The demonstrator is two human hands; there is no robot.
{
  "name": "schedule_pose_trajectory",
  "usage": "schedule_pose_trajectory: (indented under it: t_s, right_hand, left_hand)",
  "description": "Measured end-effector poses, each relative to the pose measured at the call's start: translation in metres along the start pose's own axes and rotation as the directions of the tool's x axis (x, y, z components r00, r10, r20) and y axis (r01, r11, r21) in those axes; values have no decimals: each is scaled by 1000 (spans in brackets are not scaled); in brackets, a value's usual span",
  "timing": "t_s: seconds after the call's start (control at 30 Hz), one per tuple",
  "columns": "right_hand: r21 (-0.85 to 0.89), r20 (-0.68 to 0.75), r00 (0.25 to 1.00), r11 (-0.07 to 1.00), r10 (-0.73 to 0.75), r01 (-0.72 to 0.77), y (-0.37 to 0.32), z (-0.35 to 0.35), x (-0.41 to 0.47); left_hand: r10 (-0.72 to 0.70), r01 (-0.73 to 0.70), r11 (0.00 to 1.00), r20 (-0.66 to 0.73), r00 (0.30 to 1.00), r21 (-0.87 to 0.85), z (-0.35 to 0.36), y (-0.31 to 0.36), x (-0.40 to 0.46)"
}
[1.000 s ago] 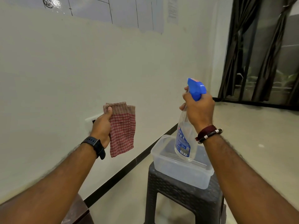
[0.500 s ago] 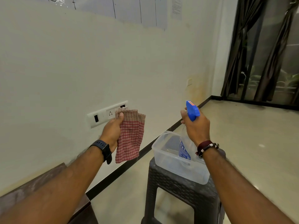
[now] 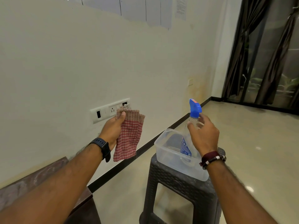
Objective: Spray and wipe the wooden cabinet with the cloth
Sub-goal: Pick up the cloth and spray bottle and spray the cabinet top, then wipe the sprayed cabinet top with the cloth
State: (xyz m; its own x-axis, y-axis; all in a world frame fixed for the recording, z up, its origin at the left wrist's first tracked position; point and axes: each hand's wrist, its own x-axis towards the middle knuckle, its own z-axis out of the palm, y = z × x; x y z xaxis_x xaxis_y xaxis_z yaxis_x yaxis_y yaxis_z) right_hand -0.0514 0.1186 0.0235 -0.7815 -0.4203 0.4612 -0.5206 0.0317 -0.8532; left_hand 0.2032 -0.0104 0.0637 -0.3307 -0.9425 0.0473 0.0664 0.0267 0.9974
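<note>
My left hand (image 3: pixel 111 130) pinches a red-and-white checked cloth (image 3: pixel 129 138) by its top edge, and it hangs folded in front of the wall. A clear spray bottle (image 3: pixel 195 109) with a blue trigger head stands upright inside a clear plastic tub (image 3: pixel 168 152). Just behind the bottle's neck, my right hand (image 3: pixel 204 136) has its fingers spread and loose, not gripping. The dark wooden cabinet (image 3: pixel 32 181) shows only as a top corner at the lower left, partly under my left forearm.
The tub rests on a dark plastic stool (image 3: pixel 178 185) on the tiled floor. A white socket panel (image 3: pixel 105 113) is set in the wall behind the cloth. Dark curtains (image 3: pixel 258 54) hang over glass doors at the far right.
My right hand lowered the spray bottle into the tub and loosened its fingers from it. The left hand kept hold of the cloth. The view dropped, showing more of the cabinet.
</note>
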Motion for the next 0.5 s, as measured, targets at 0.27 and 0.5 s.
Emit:
schedule_pose_trajectory:
  t_s: [0.27,0.5]
  right_hand:
    - [-1,-220,960,984,-174,178,-20,12,-37]
    - [87,32,975,973,-219,215,-55,42,-59]
  left_hand:
    - [16,-16,1000,-32,999,16,-20,1,-7]
    - [24,-22,991,-11,1000,134,-44,11,-12]
